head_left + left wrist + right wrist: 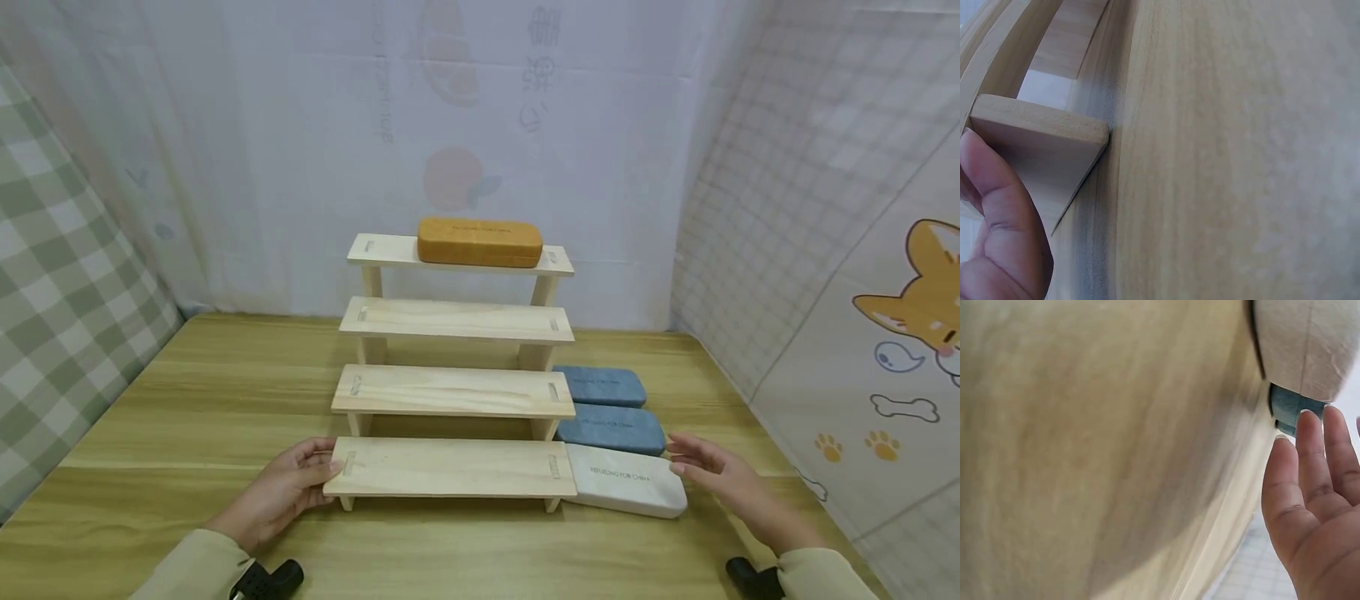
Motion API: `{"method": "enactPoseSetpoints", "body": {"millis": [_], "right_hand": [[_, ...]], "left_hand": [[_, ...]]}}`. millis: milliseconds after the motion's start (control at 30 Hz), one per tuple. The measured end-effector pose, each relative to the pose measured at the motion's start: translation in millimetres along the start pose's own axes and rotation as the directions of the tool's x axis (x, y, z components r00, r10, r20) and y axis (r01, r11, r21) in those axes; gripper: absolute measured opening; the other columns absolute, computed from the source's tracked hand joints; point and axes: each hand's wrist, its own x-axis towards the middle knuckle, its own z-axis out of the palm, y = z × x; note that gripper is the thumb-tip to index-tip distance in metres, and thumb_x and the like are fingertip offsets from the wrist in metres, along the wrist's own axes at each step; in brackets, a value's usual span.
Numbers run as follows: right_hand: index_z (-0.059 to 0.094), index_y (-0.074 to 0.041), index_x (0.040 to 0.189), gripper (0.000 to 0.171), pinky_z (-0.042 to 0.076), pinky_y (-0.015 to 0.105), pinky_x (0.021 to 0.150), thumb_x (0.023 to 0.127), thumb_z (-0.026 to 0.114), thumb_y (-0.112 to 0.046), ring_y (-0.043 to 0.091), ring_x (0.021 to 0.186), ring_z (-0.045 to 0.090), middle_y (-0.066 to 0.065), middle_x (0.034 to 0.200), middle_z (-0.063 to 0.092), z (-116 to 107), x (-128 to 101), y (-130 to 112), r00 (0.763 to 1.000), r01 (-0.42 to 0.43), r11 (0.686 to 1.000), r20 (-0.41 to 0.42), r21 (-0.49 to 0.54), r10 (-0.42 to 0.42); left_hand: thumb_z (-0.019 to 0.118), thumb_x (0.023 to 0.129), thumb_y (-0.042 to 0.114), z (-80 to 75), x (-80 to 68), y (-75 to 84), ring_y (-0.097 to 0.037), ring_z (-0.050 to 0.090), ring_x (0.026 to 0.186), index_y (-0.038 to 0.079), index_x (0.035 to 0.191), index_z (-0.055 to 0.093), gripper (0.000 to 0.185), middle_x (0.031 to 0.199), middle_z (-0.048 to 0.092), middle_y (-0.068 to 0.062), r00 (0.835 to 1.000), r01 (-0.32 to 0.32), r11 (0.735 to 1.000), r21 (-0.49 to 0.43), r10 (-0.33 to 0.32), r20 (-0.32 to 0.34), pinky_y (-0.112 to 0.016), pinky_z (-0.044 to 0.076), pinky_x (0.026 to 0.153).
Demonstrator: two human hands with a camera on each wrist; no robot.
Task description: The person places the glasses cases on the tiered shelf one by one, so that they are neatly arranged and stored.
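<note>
A pale wooden stepped display stand (453,468) with several tiers stands on the table. My left hand (288,483) grips the left end of its lowest tier, thumb at the board's edge; the left wrist view shows the thumb (997,206) beside the stand's leg (1041,131). To the right of the stand lie a white glasses case (626,482) in front and two blue glasses cases (611,428) behind it. My right hand (712,468) is beside the white case's right end, fingers extended. An orange glasses case (480,242) sits on the top tier.
The wood-grain table (225,375) runs under everything. A white printed curtain (300,167) hangs behind, a green checked cloth (67,292) on the left, and a white cloth with a cartoon dog (930,292) on the right.
</note>
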Motion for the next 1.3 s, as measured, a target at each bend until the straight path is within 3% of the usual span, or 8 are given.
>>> {"method": "enactPoseSetpoints", "body": {"millis": [133,233,300,400,667,867,1100,1300], "right_hand": [[0.036,0.007,0.144,0.064,0.048,0.027,0.085,0.097,0.059,-0.029,0.009,0.112,0.053,0.026,0.139,0.046,3,-2,1,0.999,-0.035,0.999,0.035,-0.036,0.036],[0.037,0.007,0.143,0.067,0.047,0.042,0.093,0.095,0.061,-0.031,0.036,0.122,0.049,0.027,0.141,0.044,5,-3,2,0.997,-0.043,0.997,0.058,-0.067,0.047],[0.037,0.008,0.143,0.070,0.044,0.050,0.096,0.094,0.064,-0.033,0.044,0.124,0.045,0.029,0.141,0.043,7,-3,3,0.996,-0.054,0.995,0.063,-0.084,0.059],[0.037,0.007,0.144,0.073,0.042,0.055,0.095,0.091,0.066,-0.034,0.047,0.125,0.043,0.031,0.142,0.040,8,-3,3,0.995,-0.062,0.993,0.071,-0.105,0.070],[0.038,0.007,0.143,0.081,0.038,0.061,0.095,0.082,0.077,-0.029,0.052,0.126,0.040,0.036,0.142,0.037,10,0,7,0.994,0.020,0.985,0.107,-0.170,-0.002],[0.033,0.009,0.143,0.088,0.039,0.056,0.093,0.077,0.082,-0.025,0.048,0.124,0.040,0.035,0.141,0.037,13,2,8,0.987,0.074,0.984,0.155,-0.164,-0.048],[0.041,0.011,0.137,0.087,0.038,0.060,0.092,0.071,0.086,-0.024,0.047,0.121,0.044,0.034,0.134,0.045,15,2,7,0.986,0.136,0.968,0.120,-0.212,-0.112],[0.044,0.008,0.136,0.086,0.043,0.057,0.091,0.070,0.087,-0.025,0.051,0.119,0.047,0.034,0.133,0.047,13,0,7,0.991,0.117,0.965,0.094,-0.233,-0.097]], "left_hand": [[0.053,0.099,0.011,0.5,-0.3,0.9,-0.013,0.058,0.084,-0.015,0.142,0.017,0.061,0.106,0.055,-0.004,1.000,0.008,1.000,-0.002,-0.008,-0.011,-0.027,0.049,0.069],[0.053,0.099,0.011,0.6,-0.7,1.0,-0.013,0.058,0.084,-0.014,0.142,0.017,0.061,0.106,0.055,-0.004,1.000,0.013,1.000,-0.003,-0.013,-0.017,-0.028,0.049,0.069],[0.053,0.099,0.011,0.5,-0.9,0.8,-0.013,0.057,0.084,-0.014,0.142,0.018,0.061,0.106,0.055,-0.004,1.000,0.013,1.000,-0.003,-0.013,-0.018,-0.028,0.049,0.069],[0.053,0.099,0.012,0.2,-0.5,0.3,-0.013,0.057,0.084,-0.014,0.142,0.018,0.061,0.106,0.055,-0.004,1.000,0.010,1.000,0.001,-0.010,-0.015,-0.028,0.049,0.069],[0.053,0.099,0.010,0.0,-0.5,-0.2,-0.012,0.057,0.083,-0.014,0.142,0.018,0.060,0.104,0.054,-0.004,1.000,0.009,1.000,-0.005,-0.009,-0.021,-0.027,0.050,0.069],[0.053,0.099,0.010,0.2,-0.8,0.8,-0.012,0.057,0.083,-0.014,0.142,0.018,0.060,0.104,0.054,-0.004,1.000,0.015,1.000,0.003,-0.015,-0.022,-0.028,0.050,0.069],[0.052,0.099,0.009,-0.3,-1.3,1.6,-0.013,0.057,0.083,-0.014,0.142,0.017,0.061,0.106,0.054,-0.004,1.000,0.020,1.000,0.010,-0.020,-0.024,-0.028,0.050,0.069],[0.052,0.099,0.010,-0.4,-0.3,1.2,-0.013,0.057,0.083,-0.014,0.142,0.018,0.060,0.106,0.053,-0.005,1.000,0.019,1.000,0.009,-0.019,-0.017,-0.028,0.050,0.068]]}}
